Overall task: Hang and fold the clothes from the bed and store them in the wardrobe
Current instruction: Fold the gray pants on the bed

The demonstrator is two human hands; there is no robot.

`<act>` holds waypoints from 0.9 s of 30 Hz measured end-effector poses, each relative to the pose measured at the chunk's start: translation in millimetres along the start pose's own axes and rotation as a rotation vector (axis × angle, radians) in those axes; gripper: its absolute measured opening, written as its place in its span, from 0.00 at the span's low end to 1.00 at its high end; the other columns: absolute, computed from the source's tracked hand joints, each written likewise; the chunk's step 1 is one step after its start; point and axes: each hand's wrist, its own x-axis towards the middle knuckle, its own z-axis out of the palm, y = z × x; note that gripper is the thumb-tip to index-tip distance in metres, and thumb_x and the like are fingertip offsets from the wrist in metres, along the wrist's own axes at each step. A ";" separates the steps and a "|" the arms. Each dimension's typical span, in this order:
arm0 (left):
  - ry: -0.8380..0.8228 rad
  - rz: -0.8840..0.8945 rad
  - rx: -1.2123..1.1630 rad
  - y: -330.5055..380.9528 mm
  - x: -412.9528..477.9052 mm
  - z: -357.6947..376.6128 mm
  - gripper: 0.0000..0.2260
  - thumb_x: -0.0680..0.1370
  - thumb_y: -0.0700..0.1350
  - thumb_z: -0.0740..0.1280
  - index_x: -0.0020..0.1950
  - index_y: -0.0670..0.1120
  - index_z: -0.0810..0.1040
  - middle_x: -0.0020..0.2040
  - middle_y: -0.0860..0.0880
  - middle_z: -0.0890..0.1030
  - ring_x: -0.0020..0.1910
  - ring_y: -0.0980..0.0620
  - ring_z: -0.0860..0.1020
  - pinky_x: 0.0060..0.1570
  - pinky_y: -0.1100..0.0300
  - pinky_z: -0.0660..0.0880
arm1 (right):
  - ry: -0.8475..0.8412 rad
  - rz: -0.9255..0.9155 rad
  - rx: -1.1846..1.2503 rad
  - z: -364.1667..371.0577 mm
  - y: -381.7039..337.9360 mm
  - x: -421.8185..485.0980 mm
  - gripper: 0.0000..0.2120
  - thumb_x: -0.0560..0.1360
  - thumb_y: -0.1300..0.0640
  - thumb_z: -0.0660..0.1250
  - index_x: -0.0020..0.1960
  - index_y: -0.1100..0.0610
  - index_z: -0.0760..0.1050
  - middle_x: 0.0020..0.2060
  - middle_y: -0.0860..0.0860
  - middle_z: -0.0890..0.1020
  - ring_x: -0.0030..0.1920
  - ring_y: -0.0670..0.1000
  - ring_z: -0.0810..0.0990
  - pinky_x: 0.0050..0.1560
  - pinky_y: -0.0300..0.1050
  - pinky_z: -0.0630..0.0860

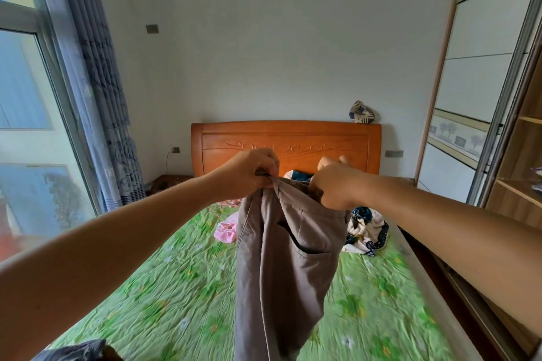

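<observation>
- Window (26, 97), curtain (99, 97): far left, no part in the job.
- Dark cloth (76, 350): bottom-left corner, cut by the frame edge; I cannot tell what garment it is.
- Left hand (246, 170): raised in front of the headboard (287, 141), fingers curled, pinching one end of the waistband of the trousers (287, 258).
- Pink garment (225, 230): crumpled on the bed (176, 287), partly behind the trousers; not yet dealt with.
- Trousers: grey-brown, held in the air over the bed between both hands. Waistband bunched, one pocket gaping, legs hanging past the bottom edge, so the hems are out of sight.
- Right hand (334, 184): at the other end of the waistband, fingers clenched on the cloth, tips buried in the fabric.
- Patterned cloth (366, 231): heap on the bed just right of the trousers; type unclear.
- Wardrobe (513, 155): right edge, open side showing wooden shelves. Only a strip is in view, and I see no rail or hanger.
- Step, as I judge it: the trousers are up for squaring ahead of folding or hanging.
- Next move, as I judge it: draw the waistband taut and match the legs. Then either lay the trousers flat on the sheet to fold, or turn right to the wardrobe.
</observation>
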 end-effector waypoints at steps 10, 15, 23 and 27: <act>-0.241 0.071 0.222 -2.6 -9.3 -21.9 0.10 0.76 0.43 0.72 0.57 0.48 0.81 0.59 0.55 0.75 0.56 0.57 0.75 0.60 0.62 0.73 | 0.180 -0.080 0.205 -20.6 14.3 4.9 0.11 0.80 0.59 0.61 0.43 0.51 0.79 0.42 0.49 0.81 0.43 0.51 0.78 0.39 0.47 0.71; -0.390 -0.078 0.240 -5.4 -7.9 -17.3 0.15 0.78 0.53 0.71 0.63 0.51 0.80 0.62 0.55 0.75 0.60 0.56 0.74 0.67 0.52 0.72 | 0.204 -0.097 0.238 -20.7 19.8 3.6 0.14 0.80 0.58 0.63 0.37 0.48 0.76 0.39 0.48 0.80 0.39 0.49 0.76 0.36 0.44 0.65; -0.350 -0.132 0.224 2.1 4.7 -14.0 0.05 0.78 0.54 0.70 0.46 0.56 0.76 0.47 0.55 0.78 0.48 0.54 0.78 0.52 0.54 0.76 | 0.191 -0.118 0.229 -20.1 38.7 -3.5 0.09 0.79 0.56 0.66 0.43 0.45 0.79 0.43 0.44 0.81 0.46 0.47 0.78 0.43 0.45 0.71; -0.233 -0.077 0.230 8.0 11.2 -28.6 0.11 0.77 0.49 0.73 0.39 0.45 0.79 0.45 0.50 0.80 0.46 0.49 0.79 0.55 0.47 0.78 | 0.108 -0.095 0.247 -25.9 50.8 -10.1 0.11 0.77 0.61 0.66 0.52 0.45 0.79 0.48 0.43 0.80 0.51 0.48 0.78 0.52 0.49 0.75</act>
